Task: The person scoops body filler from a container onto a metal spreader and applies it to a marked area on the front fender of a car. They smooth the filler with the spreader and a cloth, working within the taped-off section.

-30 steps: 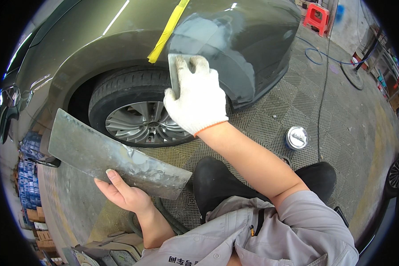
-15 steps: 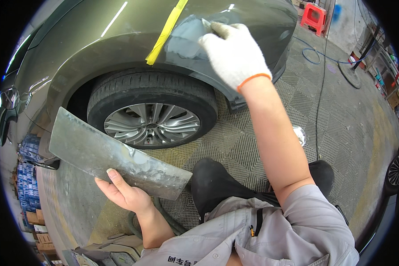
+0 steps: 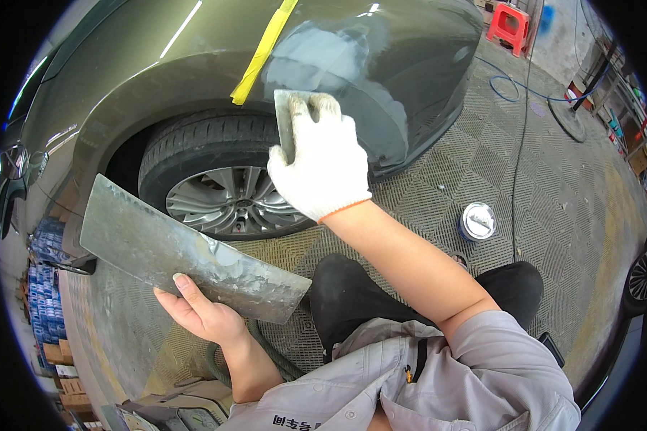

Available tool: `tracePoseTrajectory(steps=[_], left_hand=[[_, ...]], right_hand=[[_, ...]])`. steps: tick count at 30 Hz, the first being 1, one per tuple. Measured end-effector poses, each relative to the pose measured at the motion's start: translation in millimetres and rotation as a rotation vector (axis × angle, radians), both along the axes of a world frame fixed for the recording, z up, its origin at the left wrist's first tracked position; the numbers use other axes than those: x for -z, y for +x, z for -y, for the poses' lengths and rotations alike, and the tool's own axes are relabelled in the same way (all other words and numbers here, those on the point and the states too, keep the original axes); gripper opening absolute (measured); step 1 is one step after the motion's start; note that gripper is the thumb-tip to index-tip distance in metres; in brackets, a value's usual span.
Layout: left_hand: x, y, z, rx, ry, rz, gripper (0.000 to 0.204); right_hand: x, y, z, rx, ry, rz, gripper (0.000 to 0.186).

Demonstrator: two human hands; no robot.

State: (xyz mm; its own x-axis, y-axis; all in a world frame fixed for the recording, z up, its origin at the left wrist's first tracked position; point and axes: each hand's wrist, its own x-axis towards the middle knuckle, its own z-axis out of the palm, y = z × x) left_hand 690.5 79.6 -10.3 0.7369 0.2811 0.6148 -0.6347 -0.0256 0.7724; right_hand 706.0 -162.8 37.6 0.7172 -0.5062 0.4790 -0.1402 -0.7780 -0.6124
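Note:
My bare left hand (image 3: pixel 207 314) grips the lower edge of a long grey mixing board (image 3: pixel 158 233), thumb on top; light grey putty smears its surface. My right hand (image 3: pixel 323 154), in a white knit glove, is closed on a flat putty spreader (image 3: pixel 285 122). The spreader is in front of the wheel arch edge, over the top of the tire (image 3: pixel 194 144). Beyond it, grey filler patches (image 3: pixel 316 54) cover part of the olive-green car fender (image 3: pixel 187 72). Yellow tape (image 3: pixel 264 52) runs along the left side of the patches.
An open tin (image 3: pixel 477 221) stands on the grid floor (image 3: pixel 553 237) right of my knees. A red stool (image 3: pixel 508 29), a blue hose (image 3: pixel 507 87) and a round-based stand (image 3: pixel 568 121) are at the far right. Stacked blue packs (image 3: pixel 44 302) line the left side.
My right hand has moved down and left from the filler patch to the wheel arch edge, turning so the spreader shows. The left hand and board stay still.

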Motion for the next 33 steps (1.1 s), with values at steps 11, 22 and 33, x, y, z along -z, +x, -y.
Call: tracePoseTrajectory(steps=[11,22,33], left_hand=[[-2.3,-0.1,3.0,0.03,0.032,-0.005,0.046],[-0.9,1.8,1.0,0.025,0.007,-0.012,0.047],[1.5,3.6,3.2,0.0,0.018,-0.033,0.042]], right_hand=[[-49.0,-13.1,88.0,0.109,0.104,0.137,0.065],[-44.5,-1.0,69.8,0.109,0.027,0.122,0.068],[11.5,10.4,12.6,0.053,-0.028,0.212,0.073]])
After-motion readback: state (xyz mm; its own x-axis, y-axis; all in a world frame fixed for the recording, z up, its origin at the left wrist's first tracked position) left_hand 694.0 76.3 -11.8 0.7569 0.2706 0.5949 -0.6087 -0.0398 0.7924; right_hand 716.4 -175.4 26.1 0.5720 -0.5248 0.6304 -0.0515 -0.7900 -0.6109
